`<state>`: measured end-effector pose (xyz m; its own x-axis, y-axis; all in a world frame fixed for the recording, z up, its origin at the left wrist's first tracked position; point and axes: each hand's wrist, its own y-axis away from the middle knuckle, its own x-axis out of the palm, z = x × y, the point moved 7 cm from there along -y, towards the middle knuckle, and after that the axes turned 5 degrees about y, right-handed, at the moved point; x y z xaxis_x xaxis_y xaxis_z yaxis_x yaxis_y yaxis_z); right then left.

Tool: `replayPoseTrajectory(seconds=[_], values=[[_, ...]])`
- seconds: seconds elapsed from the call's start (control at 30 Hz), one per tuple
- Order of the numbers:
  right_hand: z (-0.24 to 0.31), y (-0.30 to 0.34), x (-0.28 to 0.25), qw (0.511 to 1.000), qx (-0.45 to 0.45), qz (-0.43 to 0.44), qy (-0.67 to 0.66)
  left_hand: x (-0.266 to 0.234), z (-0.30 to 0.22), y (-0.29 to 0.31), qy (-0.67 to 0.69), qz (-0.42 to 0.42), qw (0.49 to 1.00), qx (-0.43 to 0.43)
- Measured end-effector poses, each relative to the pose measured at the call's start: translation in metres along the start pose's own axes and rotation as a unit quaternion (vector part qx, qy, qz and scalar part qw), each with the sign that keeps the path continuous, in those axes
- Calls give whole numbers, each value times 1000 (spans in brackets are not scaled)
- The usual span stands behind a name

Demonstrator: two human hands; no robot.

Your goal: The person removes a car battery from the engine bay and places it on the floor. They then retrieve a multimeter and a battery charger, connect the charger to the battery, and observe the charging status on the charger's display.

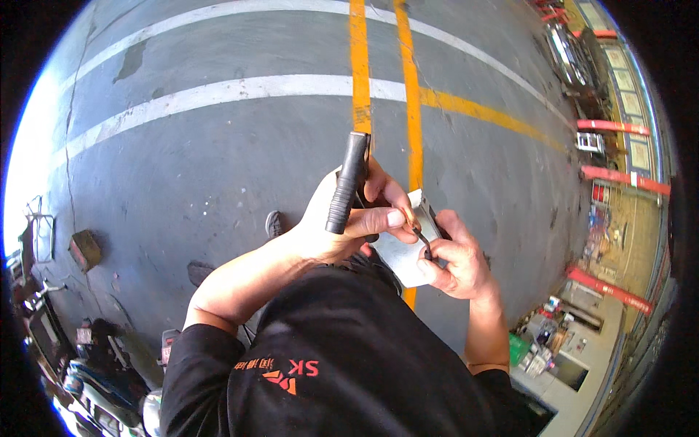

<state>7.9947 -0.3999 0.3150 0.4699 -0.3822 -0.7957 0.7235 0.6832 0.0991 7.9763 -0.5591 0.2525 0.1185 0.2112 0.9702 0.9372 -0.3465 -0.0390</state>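
Observation:
My left hand (320, 229) is closed around a black tool with a ribbed grip (348, 182), which slants up past the thumb; its exact kind I cannot make out. The same hand's thumb and forefinger meet at a small copper-coloured piece (411, 220). From there a thin black rod-like piece (423, 244) runs to my right hand (462, 264), pinched between its thumb and fingers. Behind the fingers lies a pale grey flat sheet or packet (400, 261), partly hidden by both hands. Both hands are close together in front of my body.
Grey floor (240, 160) with white and yellow painted lines stretches ahead. A brown box (86, 251) stands at the left, near assorted equipment (105, 393). Along the right are red lift arms (611, 291) and a bench (568, 364) with a green item (518, 349) and loose goods.

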Motion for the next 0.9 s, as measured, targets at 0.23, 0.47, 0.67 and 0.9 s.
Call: replayPoseTrajectory(seconds=[0.23,0.47,0.67,0.9], values=[[-62,-60,-41,996,-73,15,-58,-2,-14,-62,10,-33,997,72],[-88,-126,-72,979,-167,57,-99,-15,-30,-97,-75,-139,972,172],[-93,-159,-64,968,-195,109,-114,-19,-53,-93,-81,-161,952,246],[-78,-178,-59,964,-198,140,-110,-28,-72,-76,-62,-196,945,254]])
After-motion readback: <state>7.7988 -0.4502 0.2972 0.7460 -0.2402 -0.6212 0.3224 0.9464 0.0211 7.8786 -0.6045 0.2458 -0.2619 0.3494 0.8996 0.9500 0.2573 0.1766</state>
